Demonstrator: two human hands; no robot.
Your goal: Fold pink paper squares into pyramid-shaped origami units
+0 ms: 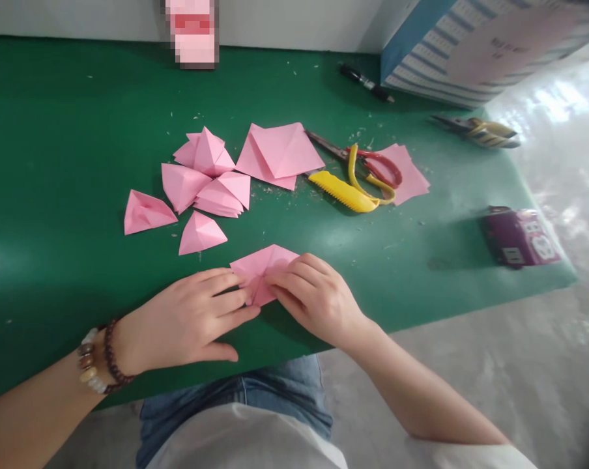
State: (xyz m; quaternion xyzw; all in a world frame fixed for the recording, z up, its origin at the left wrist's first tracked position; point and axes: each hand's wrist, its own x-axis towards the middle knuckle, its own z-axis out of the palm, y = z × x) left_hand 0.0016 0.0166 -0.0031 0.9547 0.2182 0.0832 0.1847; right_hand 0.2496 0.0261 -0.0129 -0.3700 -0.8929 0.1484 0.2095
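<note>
A creased pink sheet of paper (270,264) lies near the table's front edge, between my two hands. My left hand (191,319) rests flat with fingers stretched, its fingertips on the paper's left side. My right hand (318,296) has curled fingers closed together at the paper's right side, covering part of it. Folded pink paper pieces (209,153) sit in a cluster beyond, with a separate folded piece (201,232) closest to my left hand. Flat pink sheets (287,150) lie stacked to the right of the cluster.
Scissors with red and yellow handles (375,172) and a yellow cutter (343,190) lie by more pink paper (412,176). Behind are a black pen (365,83), pliers (480,128) and a striped box (460,49). A purple box (522,238) stands near the green table's (79,117) right edge.
</note>
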